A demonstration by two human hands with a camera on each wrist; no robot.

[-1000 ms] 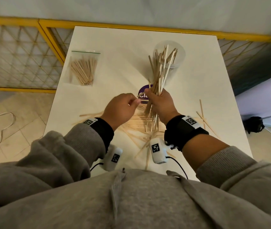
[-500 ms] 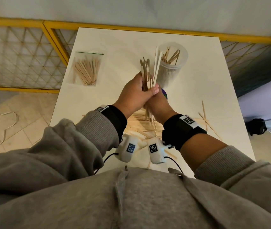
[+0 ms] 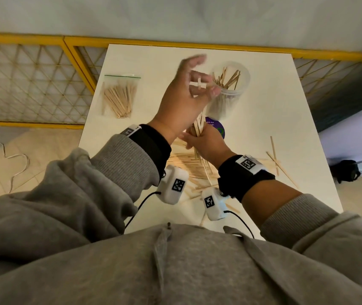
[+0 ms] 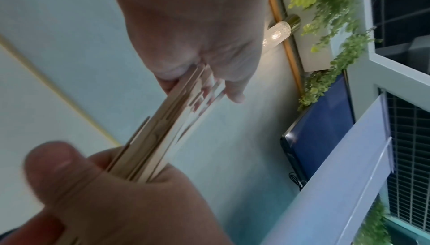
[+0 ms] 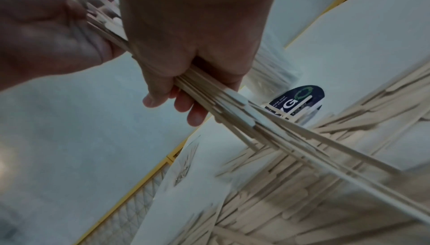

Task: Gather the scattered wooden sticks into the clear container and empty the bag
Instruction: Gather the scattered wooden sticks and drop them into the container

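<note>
Both hands' fingers (image 5: 160, 90) clamped on a stick bundle (image 5: 232, 100), white table (image 3: 263, 106), yellow railing (image 3: 43, 39), pale wall.

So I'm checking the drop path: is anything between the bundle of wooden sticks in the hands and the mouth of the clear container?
Nothing visible blocks it. The left hand holds the bundle of thin wooden sticks right beside the clear plastic container, whose mouth is open but already has sticks poking out.
</note>
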